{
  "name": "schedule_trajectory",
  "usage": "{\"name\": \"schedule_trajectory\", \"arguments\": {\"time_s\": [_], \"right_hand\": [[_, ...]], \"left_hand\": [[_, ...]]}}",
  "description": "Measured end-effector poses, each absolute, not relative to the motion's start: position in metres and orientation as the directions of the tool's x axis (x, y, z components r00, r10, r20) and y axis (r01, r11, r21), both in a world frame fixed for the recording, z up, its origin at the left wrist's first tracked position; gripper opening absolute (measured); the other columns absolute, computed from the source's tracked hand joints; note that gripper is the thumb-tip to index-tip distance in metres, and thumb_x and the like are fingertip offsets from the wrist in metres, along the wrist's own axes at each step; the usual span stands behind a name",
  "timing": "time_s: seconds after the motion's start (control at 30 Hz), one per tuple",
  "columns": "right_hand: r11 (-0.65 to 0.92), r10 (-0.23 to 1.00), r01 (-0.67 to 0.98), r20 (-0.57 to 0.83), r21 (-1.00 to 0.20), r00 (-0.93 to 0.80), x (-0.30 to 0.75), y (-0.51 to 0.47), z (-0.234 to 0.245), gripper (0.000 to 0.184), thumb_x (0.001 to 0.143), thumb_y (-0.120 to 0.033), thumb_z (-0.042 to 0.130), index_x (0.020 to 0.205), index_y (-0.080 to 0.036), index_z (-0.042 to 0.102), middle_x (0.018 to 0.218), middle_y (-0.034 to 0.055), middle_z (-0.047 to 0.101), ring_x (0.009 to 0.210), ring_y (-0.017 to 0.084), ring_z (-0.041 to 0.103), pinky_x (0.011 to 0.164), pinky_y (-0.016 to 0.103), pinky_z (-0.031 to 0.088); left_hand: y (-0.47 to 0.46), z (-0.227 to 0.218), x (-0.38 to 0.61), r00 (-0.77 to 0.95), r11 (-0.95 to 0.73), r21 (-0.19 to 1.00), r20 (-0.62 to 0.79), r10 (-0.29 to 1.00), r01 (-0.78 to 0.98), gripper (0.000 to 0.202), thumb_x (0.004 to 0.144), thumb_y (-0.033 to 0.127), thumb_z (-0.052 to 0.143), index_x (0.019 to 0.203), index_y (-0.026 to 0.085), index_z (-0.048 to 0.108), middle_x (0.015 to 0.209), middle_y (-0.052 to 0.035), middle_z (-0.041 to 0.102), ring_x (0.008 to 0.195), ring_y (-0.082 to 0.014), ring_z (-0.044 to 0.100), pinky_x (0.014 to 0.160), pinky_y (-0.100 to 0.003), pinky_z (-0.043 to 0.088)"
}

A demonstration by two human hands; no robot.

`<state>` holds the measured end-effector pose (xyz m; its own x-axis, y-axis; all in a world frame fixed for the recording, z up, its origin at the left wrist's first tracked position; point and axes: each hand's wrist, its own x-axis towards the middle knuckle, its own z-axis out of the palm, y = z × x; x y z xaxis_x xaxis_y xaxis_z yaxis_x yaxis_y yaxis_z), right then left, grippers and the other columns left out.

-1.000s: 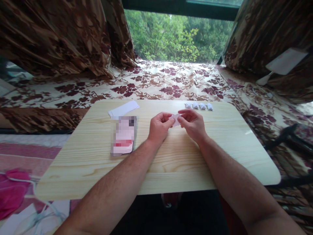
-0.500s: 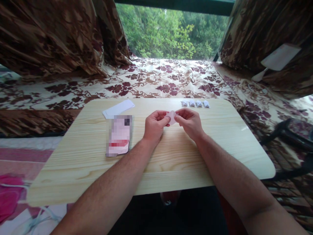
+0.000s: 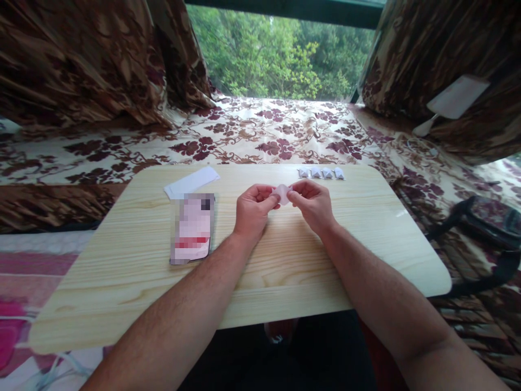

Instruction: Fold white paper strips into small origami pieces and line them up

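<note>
A small piece of folded white paper [image 3: 283,195] is held up between my two hands, over the middle of the wooden table. My left hand [image 3: 254,209] pinches its left side, thumb on top. On the opposite side my right hand [image 3: 312,202] grips the paper between thumb and fingers. Just beyond the right hand, several small folded white paper pieces [image 3: 321,173] sit in a row near the table's far edge. The fine folds of the held paper are too small to make out.
A phone [image 3: 192,228], partly blurred out, lies left of my left forearm. Behind it are white paper strips [image 3: 192,182]. The light wooden table [image 3: 386,244] has rounded corners. A white lamp [image 3: 458,98] stands at the far right, and a black chair [image 3: 494,222] is beside the table.
My right thumb has shifted slightly on the held paper, whose outline looks different. The whole view has moved a little, so everything sits further left.
</note>
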<state>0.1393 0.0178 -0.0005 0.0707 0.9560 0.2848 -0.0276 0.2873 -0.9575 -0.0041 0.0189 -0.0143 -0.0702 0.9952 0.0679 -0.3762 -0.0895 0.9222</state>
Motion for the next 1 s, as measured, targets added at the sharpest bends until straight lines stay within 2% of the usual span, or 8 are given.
{"name": "schedule_trajectory", "arguments": {"time_s": [0.2, 0.4, 0.87, 1.0], "right_hand": [[0.291, 0.954, 0.015, 0.291, -0.957, 0.072, 0.1391, 0.0177, -0.0011, 0.013, 0.073, -0.030, 0.073, 0.073, -0.019, 0.067, 0.068, -0.0017, 0.065, 0.059, 0.011, 0.053, 0.054, 0.025, 0.043], [0.301, 0.953, -0.027, 0.299, -0.953, 0.056, 0.1386, 0.0180, -0.0034, 0.009, 0.074, -0.026, 0.073, 0.076, -0.019, 0.068, 0.069, -0.0018, 0.065, 0.060, 0.011, 0.054, 0.055, 0.025, 0.043], [0.295, 0.954, -0.017, 0.293, -0.955, 0.065, 0.1383, 0.0185, -0.0054, 0.011, 0.073, -0.027, 0.074, 0.072, -0.019, 0.067, 0.065, -0.0020, 0.063, 0.058, 0.011, 0.053, 0.054, 0.027, 0.043], [0.287, 0.956, -0.001, 0.286, -0.958, 0.069, 0.1383, 0.0182, -0.0058, 0.012, 0.073, -0.028, 0.074, 0.073, -0.020, 0.067, 0.065, -0.0017, 0.063, 0.058, 0.012, 0.054, 0.054, 0.027, 0.043]], "left_hand": [[0.0175, -0.0117, -0.0046, -0.090, -0.087, 0.935, 0.060, 0.994, -0.343, 0.026, 0.061, 0.031, 0.085, 0.079, 0.017, 0.074, 0.075, -0.0017, 0.072, 0.066, -0.0129, 0.065, 0.065, -0.027, 0.055], [0.0165, -0.0114, -0.0043, -0.107, -0.129, 0.946, 0.102, 0.989, -0.296, 0.018, 0.064, 0.028, 0.082, 0.078, 0.018, 0.076, 0.071, -0.0009, 0.071, 0.063, -0.0117, 0.062, 0.063, -0.025, 0.052], [0.0155, -0.0127, -0.0058, -0.102, -0.133, 0.947, 0.107, 0.989, -0.292, 0.014, 0.067, 0.026, 0.080, 0.077, 0.018, 0.076, 0.068, -0.0006, 0.069, 0.061, -0.0120, 0.061, 0.062, -0.026, 0.051], [0.0148, -0.0109, -0.0054, -0.102, -0.129, 0.942, 0.101, 0.990, -0.309, 0.021, 0.066, 0.026, 0.082, 0.084, 0.017, 0.077, 0.070, -0.0002, 0.069, 0.061, -0.0113, 0.061, 0.062, -0.025, 0.050]]}}
